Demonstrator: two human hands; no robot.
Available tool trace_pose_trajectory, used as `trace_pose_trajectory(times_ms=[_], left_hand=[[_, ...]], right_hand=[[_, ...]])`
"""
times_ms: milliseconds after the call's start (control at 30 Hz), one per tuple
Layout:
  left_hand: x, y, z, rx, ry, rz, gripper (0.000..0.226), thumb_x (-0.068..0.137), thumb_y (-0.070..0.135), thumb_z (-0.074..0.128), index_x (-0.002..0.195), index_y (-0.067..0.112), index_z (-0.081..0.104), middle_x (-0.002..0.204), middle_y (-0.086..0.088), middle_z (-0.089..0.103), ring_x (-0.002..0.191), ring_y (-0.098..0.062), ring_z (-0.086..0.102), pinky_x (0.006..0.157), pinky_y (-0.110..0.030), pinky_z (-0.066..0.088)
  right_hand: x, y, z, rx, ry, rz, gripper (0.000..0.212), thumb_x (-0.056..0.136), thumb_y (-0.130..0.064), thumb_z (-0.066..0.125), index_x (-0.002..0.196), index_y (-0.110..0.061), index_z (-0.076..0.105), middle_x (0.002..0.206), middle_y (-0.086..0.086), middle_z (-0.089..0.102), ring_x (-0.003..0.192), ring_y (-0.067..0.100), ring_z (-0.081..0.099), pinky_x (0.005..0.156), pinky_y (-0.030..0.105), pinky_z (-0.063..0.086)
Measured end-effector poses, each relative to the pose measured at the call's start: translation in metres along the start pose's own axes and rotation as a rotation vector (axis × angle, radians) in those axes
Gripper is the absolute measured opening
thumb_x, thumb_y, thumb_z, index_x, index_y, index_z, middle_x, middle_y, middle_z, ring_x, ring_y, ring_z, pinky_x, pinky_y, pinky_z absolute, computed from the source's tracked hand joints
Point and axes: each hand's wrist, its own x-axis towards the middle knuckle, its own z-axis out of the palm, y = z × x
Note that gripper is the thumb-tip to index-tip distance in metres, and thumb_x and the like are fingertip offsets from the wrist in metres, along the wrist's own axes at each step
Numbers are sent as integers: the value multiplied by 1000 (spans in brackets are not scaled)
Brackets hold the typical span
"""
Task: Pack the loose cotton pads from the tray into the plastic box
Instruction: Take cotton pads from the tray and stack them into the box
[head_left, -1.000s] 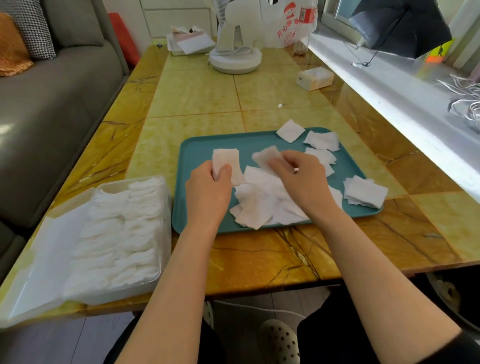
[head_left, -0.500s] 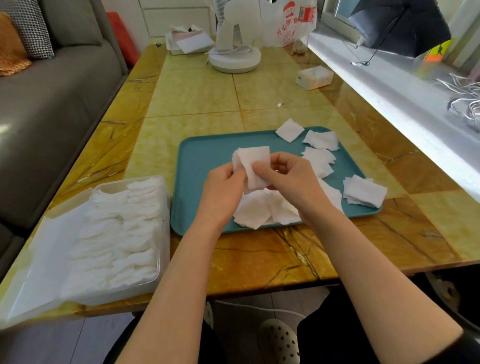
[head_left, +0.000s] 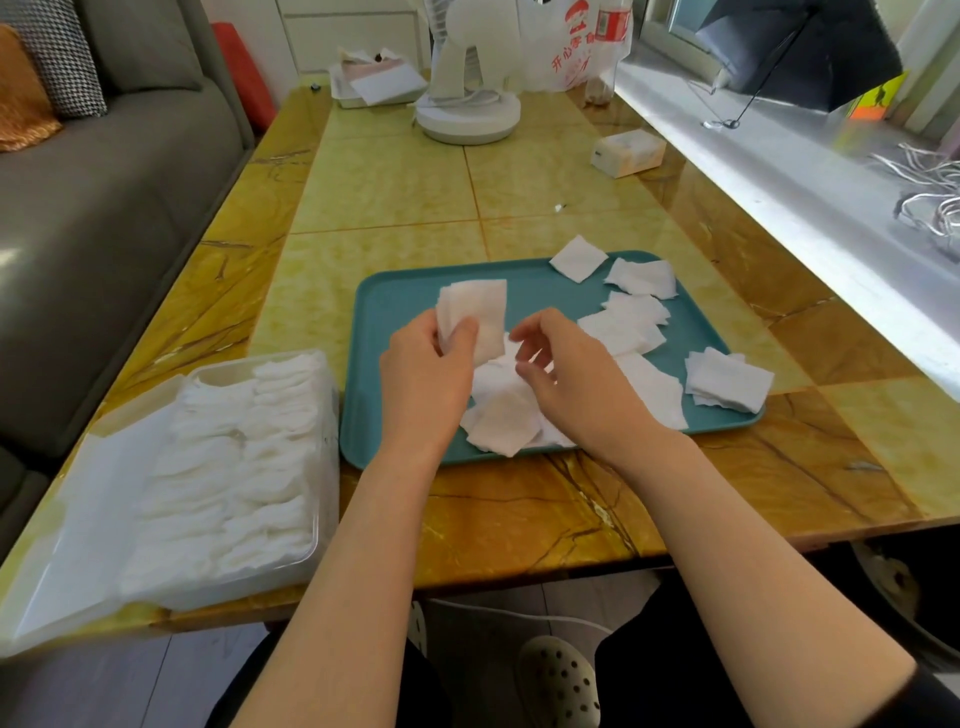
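Small stack of white square cotton pads (head_left: 475, 312) pinched in left hand (head_left: 426, 374), thumb clamped on front, above teal plastic tray (head_left: 395, 312). Right hand (head_left: 566, 374) empty, fingers loosely apart over loose pile (head_left: 501, 421). Pads look light and floppy (grip mid-stack, not corners). Clear plastic box (head_left: 326, 467) just left, looks nearly full. One pad (head_left: 577, 258) overhangs far rim.

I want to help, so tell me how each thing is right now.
Left hand, grips a small stack of pads.
Right hand, open, holding nothing.
Tray, many loose pads lying on it.
Plastic box, lid open, rows of pads inside.
Umbrella, open on the windowsill.
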Motion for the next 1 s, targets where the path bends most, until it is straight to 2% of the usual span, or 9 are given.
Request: trace_pose_trajectory(times_ms=[200,433,533,600,700,733,800,900,1000], left_hand=[[2,-4,0,43,54,10,32,94,19,54,62,17,46,56,6,40,48,-8,35,42,-15,28],[3,-6,-2,44,47,13,24,94,18,53,71,10,53,58,5,44,51,-8,37,43,-16,28],[4,-7,-4,76,59,0,32,94,18,53,63,15,45,57,5,40,50,-8,35,42,-15,29],[4,-6,-5,94,79,-21,34,95,18,52,62,16,41,58,5,39,50,-8,35,43,-15,30],[3,-6,-6,145,128,-33,35,96,19,49,63,17,37,61,5,39,54,-9,35,44,-19,28],[3,-7,-6,149,137,-36,36,96,19,49,63,17,36,61,5,39,54,-9,35,45,-21,26],[3,-6,-5,113,127,-47,36,95,18,50,62,15,36,59,4,37,52,-10,33,43,-20,27],[2,-4,-1,31,60,-60,26,94,18,51,71,5,52,61,-1,46,54,-10,37,46,-16,28],[1,1,2,-65,-25,-70,22,93,21,55,91,1,65,84,-17,65,69,-14,51,61,-31,40]], right_hand=[[-3,3,5,-295,-391,-101,49,84,-20,67,129,-28,49,124,-6,54,111,12,44,93,29,38],[0,-3,6,-339,-374,-64,22,86,-19,63,108,-25,64,95,-7,52,104,16,50,76,25,33],[2,-4,2,-315,-302,-2,16,90,-20,57,102,-22,67,101,-3,62,100,16,54,78,26,37],[3,-4,-1,-168,-114,-19,10,91,-22,58,97,-19,66,96,-3,65,89,11,54,78,27,42],[4,-8,-8,195,330,-49,3,91,-18,60,89,-19,59,80,-13,59,72,-1,51,66,12,39],[5,-10,-11,315,407,-20,5,91,-18,60,88,-20,58,79,-14,58,71,-2,51,64,12,39],[5,-16,-16,549,413,67,6,92,-17,59,87,-21,58,79,-9,60,67,0,53,60,17,42],[3,-22,-16,786,244,181,2,92,-15,59,92,-13,61,75,-3,63,60,1,56,55,15,45],[1,-24,-10,800,132,253,5,90,-15,62,88,-11,61,66,-5,65,57,2,60,53,15,47]])
